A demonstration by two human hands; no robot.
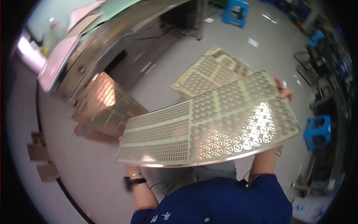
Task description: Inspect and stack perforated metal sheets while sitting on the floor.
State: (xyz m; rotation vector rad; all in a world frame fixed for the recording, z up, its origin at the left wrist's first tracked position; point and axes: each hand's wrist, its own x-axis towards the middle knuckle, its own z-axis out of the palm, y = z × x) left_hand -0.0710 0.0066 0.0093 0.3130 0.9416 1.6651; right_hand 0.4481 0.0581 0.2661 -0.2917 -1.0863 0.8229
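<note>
Spanning both hands, a long patterned panel (209,123) is held in front of the person's torso, above the floor. Its long axis runs left to right, with the right end set somewhat farther away than the left. Right hand (285,92): fingers curled around the right end of the panel, grasping it; the right forearm passes beneath the near edge. Left hand (120,139): only a sliver of finger shows at the left end, the remainder being hidden under the panel; how firmly it is closed cannot be told. The wrist below carries a dark watch (135,181).

Governing relation, as judged: the panel lies directly between the hands, crosswise to the body, each hand serving one end. A stack of similar panels (108,102) stands to the left, just beyond the panel's left end, so the left hand is the nearer to it. A flat pile (203,72) lies on the far side, partly covered in view by the panel's far edge. The near edge appears bowed; sag cannot be separated from lens bending. A blue stool (317,131) stands to the right, apart from the panel.
</note>
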